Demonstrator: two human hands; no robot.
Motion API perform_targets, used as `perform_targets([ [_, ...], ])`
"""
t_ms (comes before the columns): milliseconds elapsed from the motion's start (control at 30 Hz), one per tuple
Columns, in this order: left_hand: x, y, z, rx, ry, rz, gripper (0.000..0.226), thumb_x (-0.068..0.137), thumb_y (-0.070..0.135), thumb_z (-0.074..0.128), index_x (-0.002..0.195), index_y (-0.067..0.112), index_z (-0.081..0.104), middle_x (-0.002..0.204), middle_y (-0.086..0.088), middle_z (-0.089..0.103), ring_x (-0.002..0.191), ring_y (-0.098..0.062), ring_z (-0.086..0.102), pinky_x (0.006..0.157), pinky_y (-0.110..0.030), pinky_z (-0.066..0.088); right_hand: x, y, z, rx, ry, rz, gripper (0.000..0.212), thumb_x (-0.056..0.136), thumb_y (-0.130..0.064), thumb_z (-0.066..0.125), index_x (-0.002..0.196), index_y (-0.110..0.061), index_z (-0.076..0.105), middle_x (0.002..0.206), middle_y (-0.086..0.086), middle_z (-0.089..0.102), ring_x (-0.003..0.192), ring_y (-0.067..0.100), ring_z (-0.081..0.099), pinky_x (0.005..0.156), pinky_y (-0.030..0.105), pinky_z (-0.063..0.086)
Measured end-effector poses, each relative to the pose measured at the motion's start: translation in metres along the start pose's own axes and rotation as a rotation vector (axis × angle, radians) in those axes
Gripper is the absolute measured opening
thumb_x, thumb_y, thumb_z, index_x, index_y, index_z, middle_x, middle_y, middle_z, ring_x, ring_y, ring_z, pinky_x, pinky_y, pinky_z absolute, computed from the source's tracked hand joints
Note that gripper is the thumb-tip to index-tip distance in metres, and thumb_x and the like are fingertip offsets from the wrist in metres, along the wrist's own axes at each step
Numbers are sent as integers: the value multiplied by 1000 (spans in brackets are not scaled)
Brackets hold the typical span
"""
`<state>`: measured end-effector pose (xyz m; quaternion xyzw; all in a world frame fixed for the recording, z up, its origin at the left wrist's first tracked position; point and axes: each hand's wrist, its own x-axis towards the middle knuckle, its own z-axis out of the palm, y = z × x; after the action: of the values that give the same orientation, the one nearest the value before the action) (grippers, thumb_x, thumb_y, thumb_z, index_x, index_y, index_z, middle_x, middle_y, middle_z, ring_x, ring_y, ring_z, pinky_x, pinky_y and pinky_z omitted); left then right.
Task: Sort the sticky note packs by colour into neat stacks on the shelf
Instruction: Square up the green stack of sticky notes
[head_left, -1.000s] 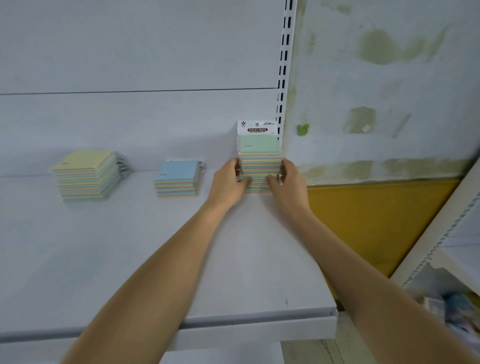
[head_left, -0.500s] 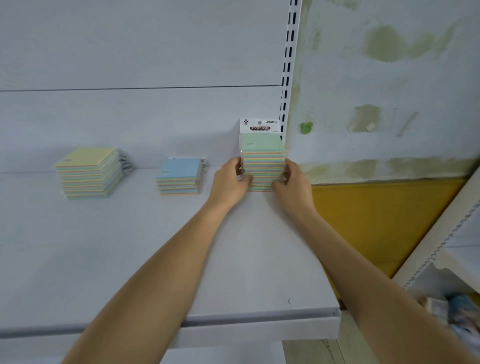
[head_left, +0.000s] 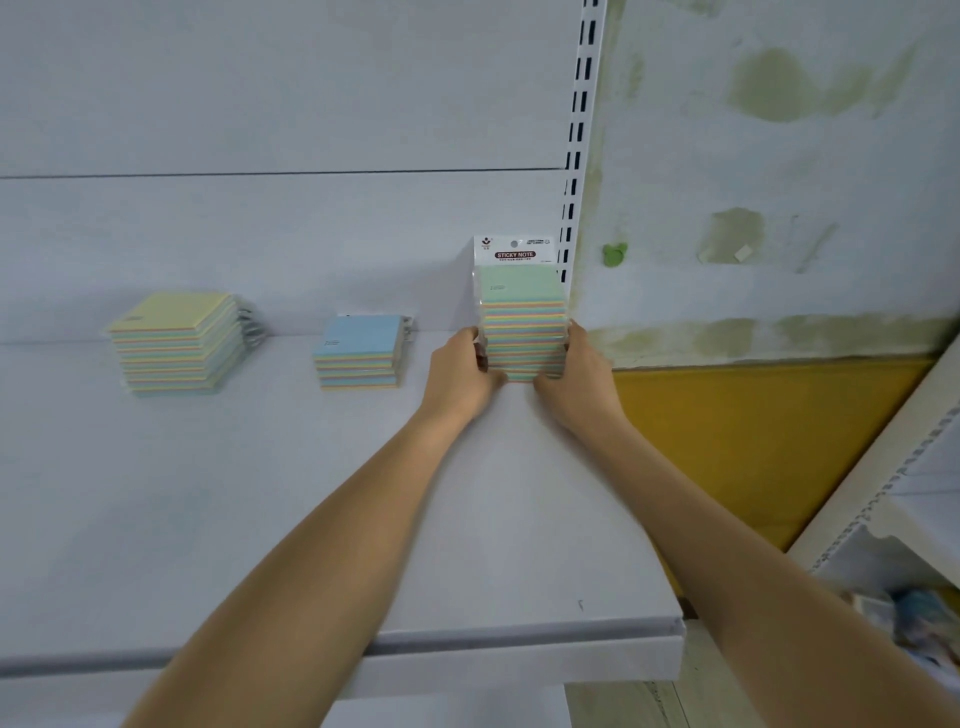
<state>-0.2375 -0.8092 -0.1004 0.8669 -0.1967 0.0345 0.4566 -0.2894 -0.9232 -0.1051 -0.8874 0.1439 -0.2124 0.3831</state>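
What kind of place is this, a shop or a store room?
Most likely a shop or its stockroom: a white retail shelf with a slotted upright, and the green-topped stack of packs, gripped by the left hand and right hand, with a printed hang header.

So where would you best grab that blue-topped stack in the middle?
Probably by its left and right faces, low down, coming from the front: the blue-topped stack is a pile of packs, both flanks stand free, and its hang tabs point at the back panel.
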Motion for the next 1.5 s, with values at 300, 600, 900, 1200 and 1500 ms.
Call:
perform_targets([
  [300,-4,3,4,12,58,2,38,79,4,63,115,-2,55,114,-18,67,108,-30,61,72,-20,36,-2,-1,-4,-12,5,14,48,83,-2,51,129,-5,38,122,16,58,113,34,53,76,31,40],
  [600,1,0,-3,37,-27,9,33,83,9,58,116,9,60,115,-11,68,107,-26,62,77,-19,38,-3,0,-4,-28,27,7,47,83,3,44,129,-4,38,122,17,57,112,34,52,72,26,33],
  [900,3,1,-2,10,3,41,32,77,9,58,109,3,65,109,-14,70,102,-28,65,67,-17,35,-4,0,-6,75,75,28,50,83,-2,50,131,-7,39,127,11,54,117,27,51,79,22,33],
  [1200,3,0,-2,-28,86,85,32,79,1,60,111,5,64,107,-11,71,98,-24,66,70,-11,36,-5,1,-6,75,113,27,39,88,-1,44,125,-6,50,119,13,63,109,28,58,89,32,44],
  [1500,3,-1,1,80,56,141,29,89,6,48,115,4,60,110,-17,67,102,-30,62,89,-32,47,-7,0,-7,84,134,8,25,92,-9,40,109,-4,59,102,17,67,95,31,61,75,29,41],
])
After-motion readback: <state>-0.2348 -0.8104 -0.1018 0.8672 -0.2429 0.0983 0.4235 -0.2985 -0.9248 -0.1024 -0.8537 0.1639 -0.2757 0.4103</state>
